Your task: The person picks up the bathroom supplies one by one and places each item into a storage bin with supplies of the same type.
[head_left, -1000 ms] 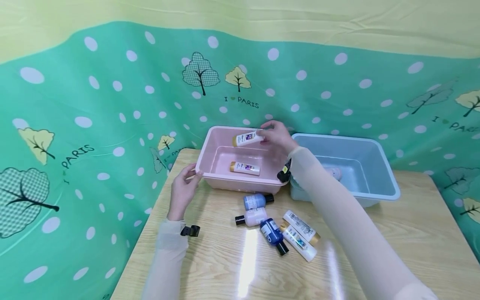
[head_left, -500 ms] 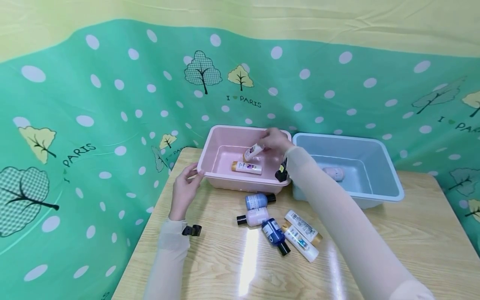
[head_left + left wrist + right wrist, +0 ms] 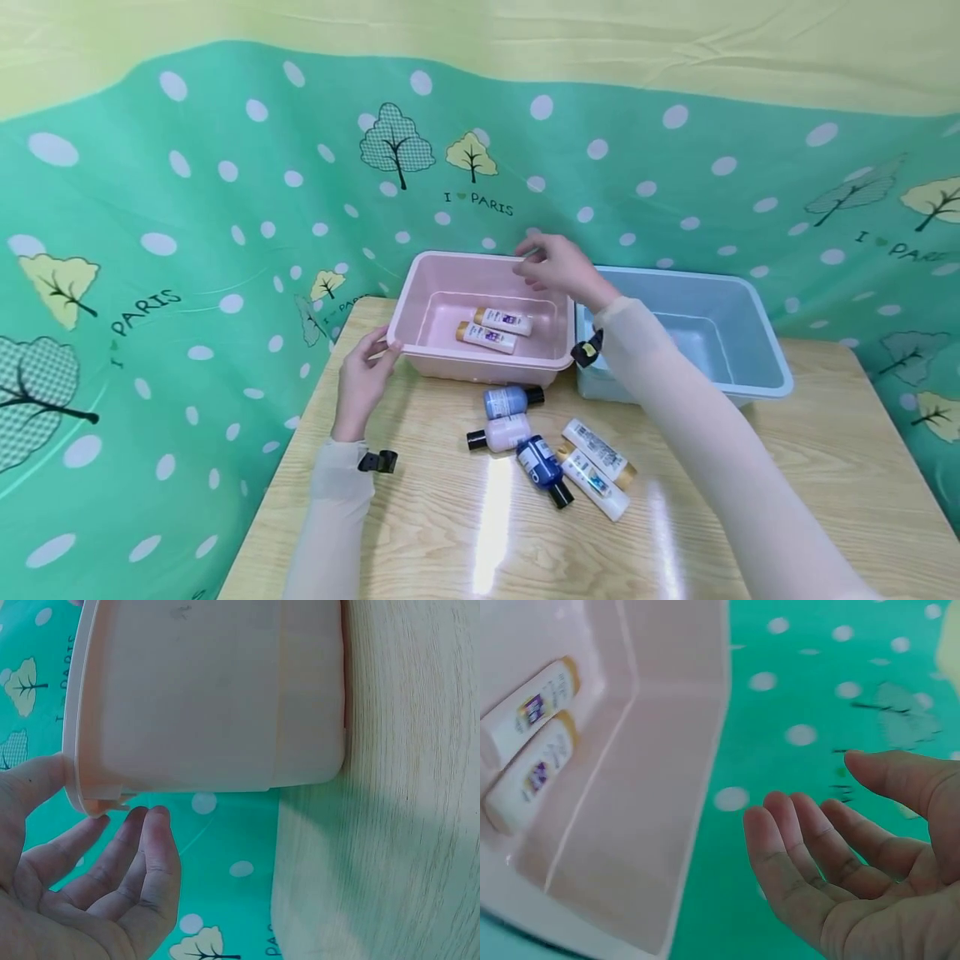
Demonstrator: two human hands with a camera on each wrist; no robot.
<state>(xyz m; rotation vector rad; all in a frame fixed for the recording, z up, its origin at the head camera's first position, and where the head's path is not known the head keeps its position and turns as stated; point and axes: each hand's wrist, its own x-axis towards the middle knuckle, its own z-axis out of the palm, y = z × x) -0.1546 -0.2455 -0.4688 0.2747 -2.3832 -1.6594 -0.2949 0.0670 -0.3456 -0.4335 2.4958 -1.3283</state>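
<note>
Head: 1 pink bin, 1 blue bin @ its 3 o'clock. L hand pinches pink bin's rim @ 8 o'clock; R hand @ 2, fingers loose, nothing held. 2 capped tubes in pink bin; on table, 3 bottles @ 5–6, 2 loose tubes @ 5.
L wrist: light pinch prob. best, no tipping.
R wrist: capped tubes flat, caps aligned; R hand shd avoid bumping wall.

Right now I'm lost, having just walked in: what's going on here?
A person's left hand holds a pink tub by its rim; two tubes lie inside. The right hand hovers near its right end, holding nothing. On the table lie three bottles and two more tubes. A blue tub stands alongside.
</note>
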